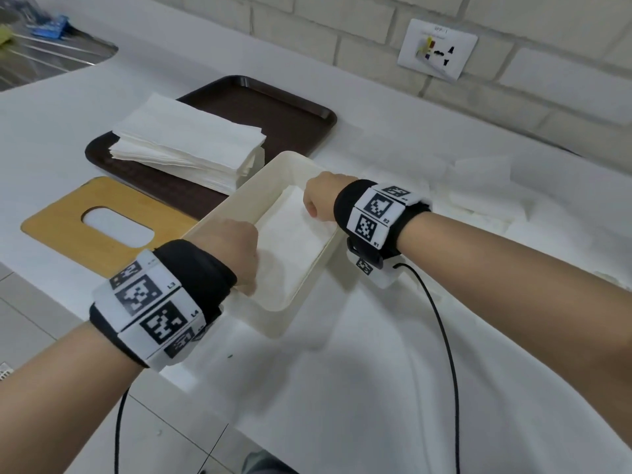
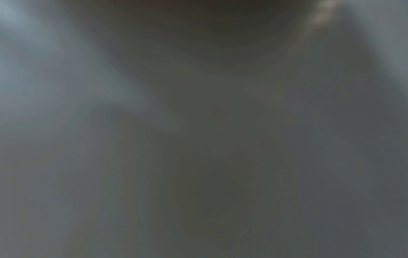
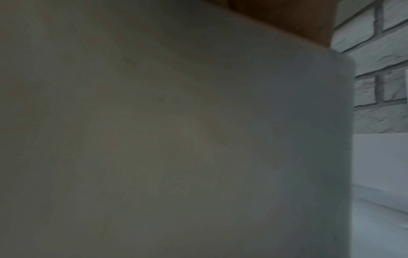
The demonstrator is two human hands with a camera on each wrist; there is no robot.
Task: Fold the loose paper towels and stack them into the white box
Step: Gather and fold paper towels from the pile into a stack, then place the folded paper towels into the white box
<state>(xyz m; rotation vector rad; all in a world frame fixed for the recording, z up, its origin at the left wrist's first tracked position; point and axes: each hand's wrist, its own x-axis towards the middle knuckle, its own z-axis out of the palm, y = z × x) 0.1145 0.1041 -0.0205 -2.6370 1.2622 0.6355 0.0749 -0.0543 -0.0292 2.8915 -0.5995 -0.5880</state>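
**Both hands inside white box; finger state hidden**

Left hand (image 1: 236,254) and right hand (image 1: 319,196) are reaching down into the smooth rectangular white box (image 1: 307,278) on the worktop (image 1: 376,371), over a flat paper towel (image 1: 294,234) lying inside. Fingers are hidden; their spread cannot be told. A soft folded stack (image 1: 188,145) is sitting on the brown tray (image 1: 290,114).

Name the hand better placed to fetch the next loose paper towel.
Right. The right hand is at the white box's far right side, nearest the loose paper towels on the counter; the left hand is at the box's opposite side.
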